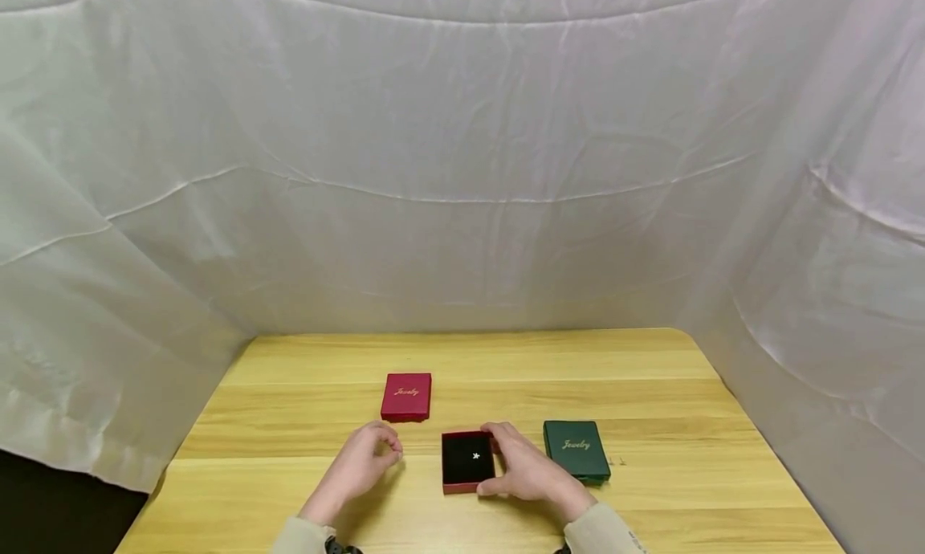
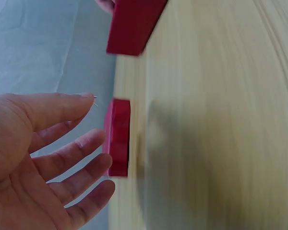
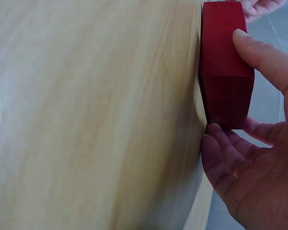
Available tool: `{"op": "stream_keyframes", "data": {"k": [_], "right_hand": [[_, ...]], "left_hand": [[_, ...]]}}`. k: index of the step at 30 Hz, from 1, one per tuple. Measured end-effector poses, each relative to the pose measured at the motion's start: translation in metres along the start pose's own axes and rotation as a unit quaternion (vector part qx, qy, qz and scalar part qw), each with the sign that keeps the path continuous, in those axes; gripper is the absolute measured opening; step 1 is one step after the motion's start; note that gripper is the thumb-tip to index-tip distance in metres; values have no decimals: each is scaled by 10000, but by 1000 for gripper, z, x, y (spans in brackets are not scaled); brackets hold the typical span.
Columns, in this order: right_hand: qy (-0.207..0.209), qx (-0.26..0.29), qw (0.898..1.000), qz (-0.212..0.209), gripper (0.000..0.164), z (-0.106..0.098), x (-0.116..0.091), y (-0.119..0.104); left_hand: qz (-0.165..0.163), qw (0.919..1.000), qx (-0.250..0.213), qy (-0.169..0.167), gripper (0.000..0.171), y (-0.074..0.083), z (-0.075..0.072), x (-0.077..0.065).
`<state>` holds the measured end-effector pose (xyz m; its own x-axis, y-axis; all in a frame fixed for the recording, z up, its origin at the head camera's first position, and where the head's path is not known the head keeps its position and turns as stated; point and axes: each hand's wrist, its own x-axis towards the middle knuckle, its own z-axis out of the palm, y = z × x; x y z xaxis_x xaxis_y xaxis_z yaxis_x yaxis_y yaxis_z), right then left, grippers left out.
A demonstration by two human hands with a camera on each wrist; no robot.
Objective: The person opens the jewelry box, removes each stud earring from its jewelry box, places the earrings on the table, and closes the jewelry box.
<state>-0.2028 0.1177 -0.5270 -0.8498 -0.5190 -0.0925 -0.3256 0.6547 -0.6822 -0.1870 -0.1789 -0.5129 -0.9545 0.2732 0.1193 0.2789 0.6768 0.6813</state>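
Between thumb and index fingertip, my left hand (image 1: pixel 364 462) pinches a tiny earring (image 2: pixel 95 99); only a thin metal bit of it shows, and the other fingers are loosely spread. To the right of that hand, an open red jewelry box (image 1: pixel 468 488) with a black lining (image 1: pixel 457 462) stands on the table. A small star-shaped stud (image 1: pixel 475 456) sits on the lining, right of its middle. My right hand (image 1: pixel 523 467) grips the box from its right side, thumb on the near wall (image 3: pixel 225 52) and fingers at the far corner.
Behind the left hand lies a red lid (image 1: pixel 407 393) with gold "Jewelry" lettering. A green jewelry box (image 1: pixel 576 450) rests just right of the right hand. Pale cloth (image 1: pixel 506 257) hangs behind and at both sides of the wooden table (image 1: pixel 289 409).
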Motion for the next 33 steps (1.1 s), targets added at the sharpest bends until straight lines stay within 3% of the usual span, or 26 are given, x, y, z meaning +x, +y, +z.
{"op": "stream_keyframes", "data": {"k": [16,25,33], "right_hand": [[14,59,10000,26,93,-1,-1,-2],[73,-1,10000,-23,92,0,0,-1],[62,-14,10000,-28,91,1,0,1]], "left_hand": [[-770,9955,405,366,16,-45,-33,-15],[-807,9938,683,331,18,-55,-41,-17],[-800,9945,625,264,20,-59,-43,-20]]}}
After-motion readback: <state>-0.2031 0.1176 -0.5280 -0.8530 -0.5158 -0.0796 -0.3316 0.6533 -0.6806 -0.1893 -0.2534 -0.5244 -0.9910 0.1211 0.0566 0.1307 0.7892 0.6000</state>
